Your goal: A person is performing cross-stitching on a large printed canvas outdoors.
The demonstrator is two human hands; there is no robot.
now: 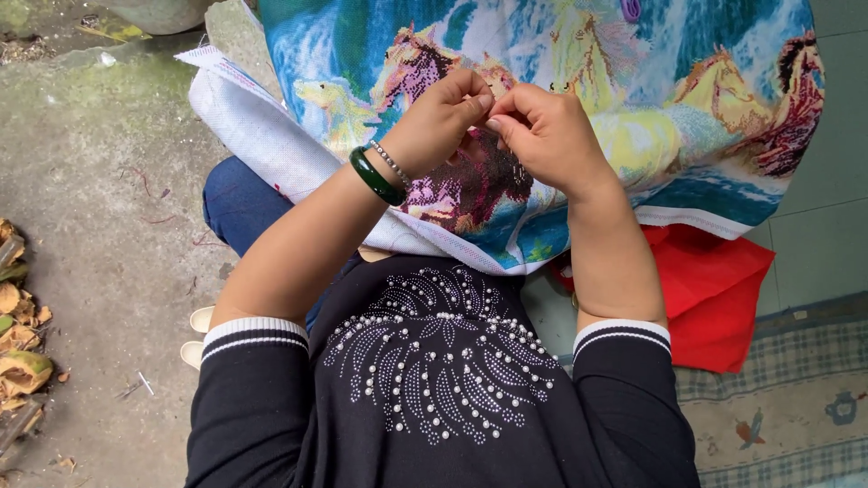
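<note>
Left hand (438, 122), right hand (542, 136) pinched together over horse embroidery cloth (633, 81); red bag (714, 289) right; dry leaves (18, 343) left on floor (108, 199).

Two hands, left (438, 122) and right (542, 136), are showing, with one stitched cloth (561, 81), two bracelets (380, 172), one red bag (714, 289), one rug (778, 407) and two white shoes (197, 334).

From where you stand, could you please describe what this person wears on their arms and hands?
Both forearms are bare. Black sleeves pushed up end in white cuffs with a thin black stripe. The left wrist carries a dark green bangle and a slim beaded bracelet. The right hand wears nothing visible.
</note>
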